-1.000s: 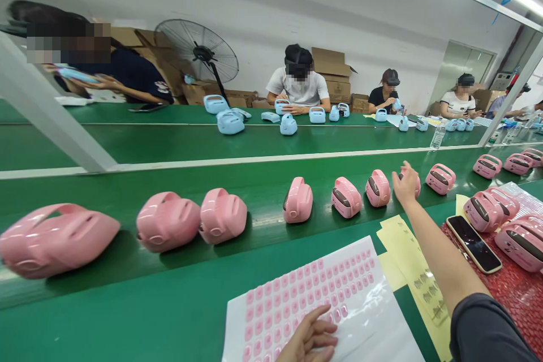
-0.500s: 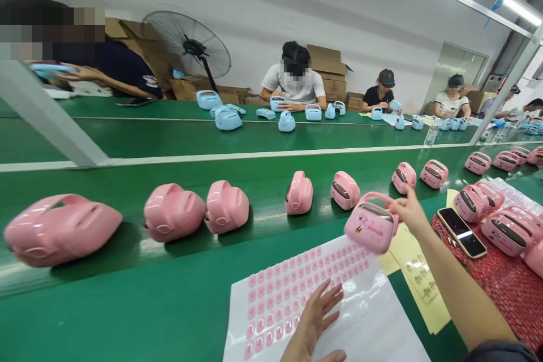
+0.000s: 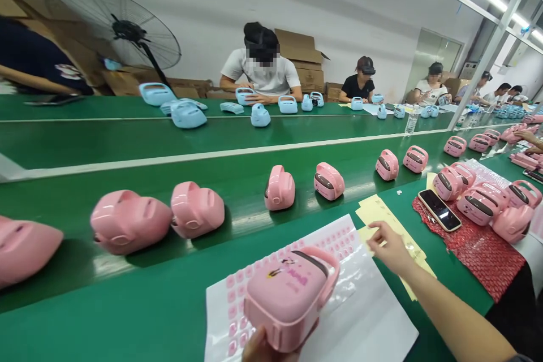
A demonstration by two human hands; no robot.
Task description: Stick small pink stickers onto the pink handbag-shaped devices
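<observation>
My left hand (image 3: 265,348) grips the near end of a pink toy case (image 3: 288,288) with a handle and a printed cartoon, holding it over a white sheet of pink stickers (image 3: 271,288). My right hand (image 3: 388,246) hovers just right of the case, over the yellow backing sheets (image 3: 373,209), fingers loosely curled with nothing visible in them. More pink cases (image 3: 326,181) stand in a row on the green conveyor belt (image 3: 237,181) beyond.
A pile of pink cases (image 3: 483,201) and a phone (image 3: 439,209) lie on red bubble wrap (image 3: 483,254) at right. Across the belt, other people handle blue cases (image 3: 259,116). A fan (image 3: 116,28) stands at back left.
My right hand carried one pink case from the belt toward me and let go; my left hand left the sticker sheet and now holds the case. The view swung right.
</observation>
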